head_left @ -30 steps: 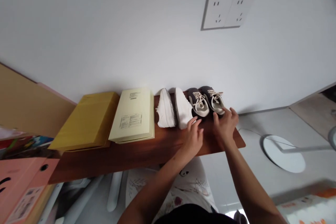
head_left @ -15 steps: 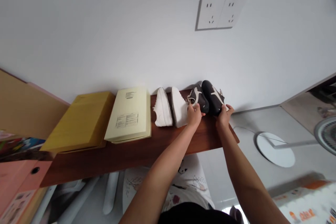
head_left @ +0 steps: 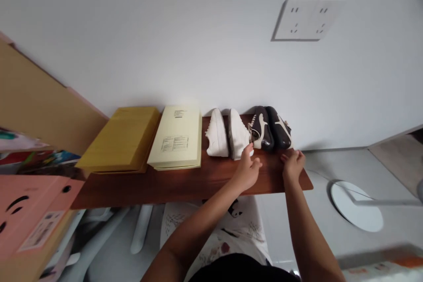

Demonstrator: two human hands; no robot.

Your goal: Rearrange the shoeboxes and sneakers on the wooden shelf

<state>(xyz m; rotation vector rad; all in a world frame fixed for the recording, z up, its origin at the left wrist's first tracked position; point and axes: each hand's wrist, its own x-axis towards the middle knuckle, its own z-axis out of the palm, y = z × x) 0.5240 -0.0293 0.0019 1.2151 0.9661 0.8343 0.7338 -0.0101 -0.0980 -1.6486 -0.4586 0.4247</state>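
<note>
From the head camera, a pair of dark shoes (head_left: 271,127) stands at the right end of a brown wooden shelf (head_left: 185,183), toes toward the white wall (head_left: 165,44), each shoe tipped onto its side so the pale stripe on its flank shows. The two shoes touch each other.

The left hand (head_left: 248,168) hovers just in front of the left dark shoe, fingers loosely curled and apart, the fingertips close to the heel of that shoe and to the neighbouring white shoe (whether they touch either one cannot be told). It grips nothing.

The right hand (head_left: 293,162) lies just in front of the right dark shoe, near the shelf's right corner, fingers bent and relaxed, holding nothing; the shoe sits just beyond its fingertips, apart from them.

Left of the dark pair stand two white shoes (head_left: 227,137), side by side. Further left lie a pale cream box (head_left: 176,137) and a yellow box (head_left: 124,139), touching edge to edge. A double wall socket (head_left: 307,20) sits high on the wall above the shoes.
</note>
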